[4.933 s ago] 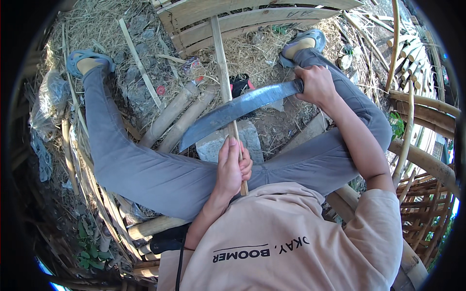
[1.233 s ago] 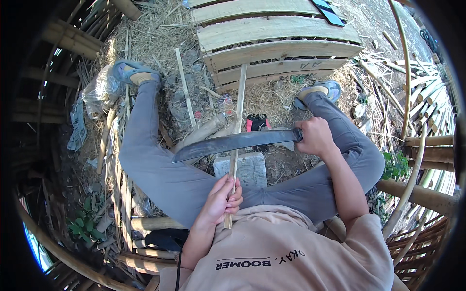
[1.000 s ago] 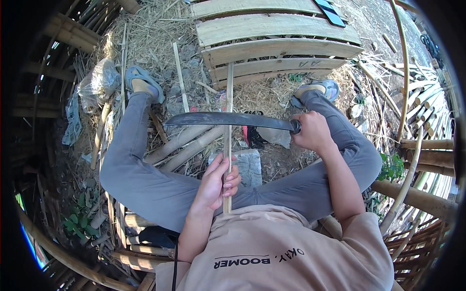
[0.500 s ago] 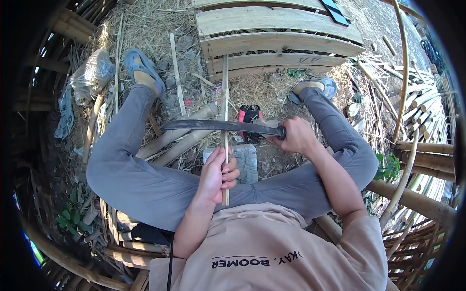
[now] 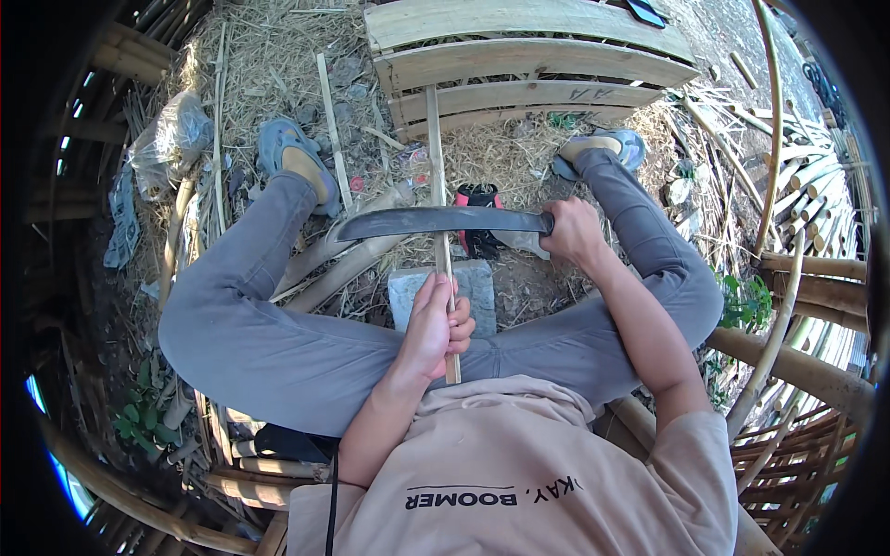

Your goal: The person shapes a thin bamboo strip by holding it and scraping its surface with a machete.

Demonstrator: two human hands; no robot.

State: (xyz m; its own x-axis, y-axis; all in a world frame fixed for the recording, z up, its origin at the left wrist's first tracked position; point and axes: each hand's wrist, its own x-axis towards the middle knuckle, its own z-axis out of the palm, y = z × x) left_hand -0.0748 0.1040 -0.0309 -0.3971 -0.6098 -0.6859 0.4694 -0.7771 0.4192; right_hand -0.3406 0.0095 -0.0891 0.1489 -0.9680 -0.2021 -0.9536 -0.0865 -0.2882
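My left hand [image 5: 438,324] is closed around a thin bamboo strip [image 5: 436,167], whose short lower end sticks out below the fist toward my lap. The strip runs away from me, its far end at the slatted wooden crate. A machete [image 5: 445,220] lies crosswise over the strip just beyond the left fist, its curved tip pointing left. My right hand [image 5: 573,232] grips its handle, which the fingers mostly hide. Below the blade, between my thighs, sits a grey stone block [image 5: 400,295].
The wooden crate [image 5: 538,65] stands ahead with a phone [image 5: 645,11] on top. A black and red item [image 5: 477,208] lies behind the blade. Bamboo poles [image 5: 324,287] lie at left, cut bamboo [image 5: 816,199] is piled at right, and a plastic bag [image 5: 176,134] sits far left.
The machete has moved slightly away from me along the strip, its broad side now more visible. My left hand and the strip's near end have shifted right. My left foot has drawn closer.
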